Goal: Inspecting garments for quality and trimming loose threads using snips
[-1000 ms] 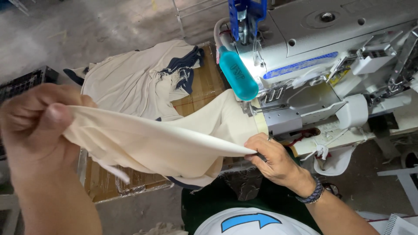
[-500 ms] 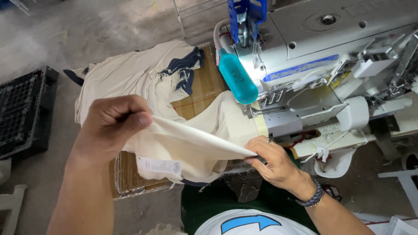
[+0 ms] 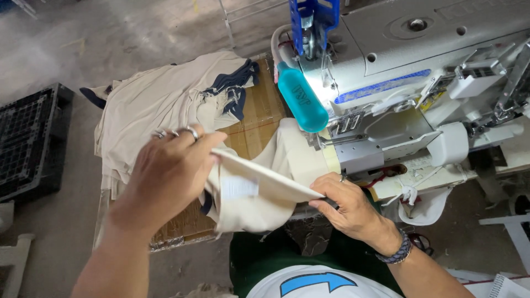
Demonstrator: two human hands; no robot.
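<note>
In front of you stands the grey industrial sewing machine [image 3: 419,77], its lamp lighting the needle end, with a blue thread guide [image 3: 312,16] at the top. To its left a wooden worktable [image 3: 259,118] carries a heap of cream garments [image 3: 160,105] with dark navy trim showing among the folds. A black plastic crate [image 3: 27,138] sits on the floor at the far left, well apart from the table.

Stretched between your hands is the cream fabric piece [image 3: 265,182]; it runs from the machine's bed down over the table's near edge, pulled into a taut fold, with a small white label [image 3: 238,187] on its underside.

Your left hand [image 3: 171,171], rings on the fingers, is closed around the fabric's left end, bunching it in a grip. Your right hand [image 3: 348,204] pinches the fold's right end between thumb and fingers, just below the machine bed; a braided bracelet [image 3: 395,251] circles that wrist.

A teal cylindrical bottle [image 3: 301,99] lies tilted against the machine's needle end, just above the fabric.
</note>
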